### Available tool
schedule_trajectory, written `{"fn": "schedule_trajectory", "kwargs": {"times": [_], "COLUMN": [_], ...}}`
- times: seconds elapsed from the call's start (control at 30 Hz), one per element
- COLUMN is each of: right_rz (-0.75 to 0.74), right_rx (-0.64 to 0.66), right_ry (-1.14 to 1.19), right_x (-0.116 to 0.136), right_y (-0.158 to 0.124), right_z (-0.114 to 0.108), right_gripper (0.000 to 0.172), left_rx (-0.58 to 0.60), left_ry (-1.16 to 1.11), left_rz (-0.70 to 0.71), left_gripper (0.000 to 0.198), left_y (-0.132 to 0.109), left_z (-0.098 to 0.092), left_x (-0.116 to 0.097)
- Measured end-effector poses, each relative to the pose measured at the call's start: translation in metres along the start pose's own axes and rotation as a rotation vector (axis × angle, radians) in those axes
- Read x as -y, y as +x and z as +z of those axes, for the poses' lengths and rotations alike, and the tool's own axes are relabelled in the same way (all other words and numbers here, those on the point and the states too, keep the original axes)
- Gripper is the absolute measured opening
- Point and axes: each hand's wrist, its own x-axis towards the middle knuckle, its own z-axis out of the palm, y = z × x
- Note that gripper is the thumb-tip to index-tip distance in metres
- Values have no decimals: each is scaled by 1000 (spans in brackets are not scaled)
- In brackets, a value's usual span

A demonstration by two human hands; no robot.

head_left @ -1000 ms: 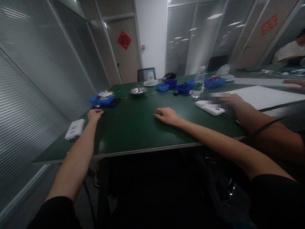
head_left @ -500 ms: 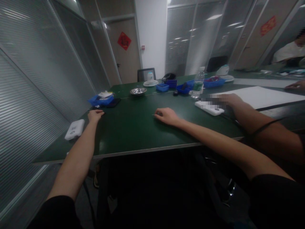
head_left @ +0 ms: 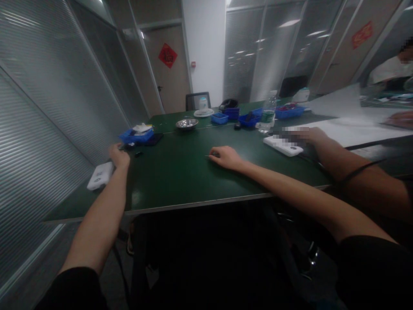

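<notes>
My left hand (head_left: 119,156) is at the left of the green table (head_left: 174,172), fingers curled at a small dark item; what they hold is too small to make out. A small black piece (head_left: 138,153) lies just right of that hand. Behind the fingers are a blue tray (head_left: 137,137) with white material in it and a flat black object (head_left: 156,139). My right hand (head_left: 226,157) rests on the middle of the table, fingers closed around a thin tool (head_left: 207,155); only its slender pale tip sticks out to the left.
A white device (head_left: 100,175) lies left of my left forearm. Farther back are a metal bowl (head_left: 186,124), a small blue tray (head_left: 220,118) and a water bottle (head_left: 267,113). At right, another person's arm (head_left: 348,168) reaches over a white box (head_left: 284,146) near white sheets (head_left: 342,131).
My left hand has moved left, away from the small black piece, which now lies uncovered on the table. My right hand has stayed put. At far right, a white sheet has been lifted.
</notes>
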Motion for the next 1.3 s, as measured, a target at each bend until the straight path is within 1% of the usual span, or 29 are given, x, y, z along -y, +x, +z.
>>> {"fn": "schedule_trajectory", "kwargs": {"times": [0.07, 0.1, 0.13, 0.2, 0.23, 0.3, 0.4, 0.47, 0.57, 0.7, 0.8, 0.87, 0.97, 1.13, 1.3], "right_rz": [-2, 0, 4, 12, 15, 17, 6, -4, -10, -76, -154, -206, -256, -264, -273], "right_rx": [4, 8, 11, 16, 18, 21, 25, 27, 27, 13, 6, -3, -17, -38, 1], "right_ry": [11, 13, 12, 2, -4, -7, 2, 9, 9, 46, 99, 123, 141, 167, 175], "right_x": [0, -1, -1, -1, -1, -1, 0, 0, 0, 2, 4, 6, 7, 7, 12], "right_y": [0, 0, 0, 0, 1, 1, 1, 1, 1, -1, -2, -3, -4, -6, -7], "right_z": [0, 0, 0, 0, 0, 0, 0, -1, -1, -1, -1, 0, 1, 0, -5], "right_gripper": [27, 27, 27, 27, 27, 26, 27, 27, 27, 27, 26, 26, 27, 25, 24], "left_rx": [-61, -63, -37, 69, 129, 234, 303, 374, 547, 790, 899, 919, 920, 908, 907], "left_ry": [29, 41, 56, 110, 148, 211, 196, 132, 4, -241, -402, -447, -460, -459, -443], "left_rz": [-49, -66, -76, -92, -101, -100, -17, 94, 311, 584, 733, 788, 822, 829, 828], "left_gripper": [51, 47, 40, 27, 24, 25, 25, 26, 30, 34, 35, 35, 32, 31, 33], "left_y": [1, 2, 3, 5, 6, 6, 1, -7, -29, -72, -103, -118, -128, -128, -128], "left_z": [3, 5, 6, 10, 12, 17, 24, 30, 40, 52, 57, 57, 56, 55, 55], "left_x": [2, 2, 2, 3, 3, 1, -8, -24, -59, -112, -141, -153, -160, -159, -158]}}
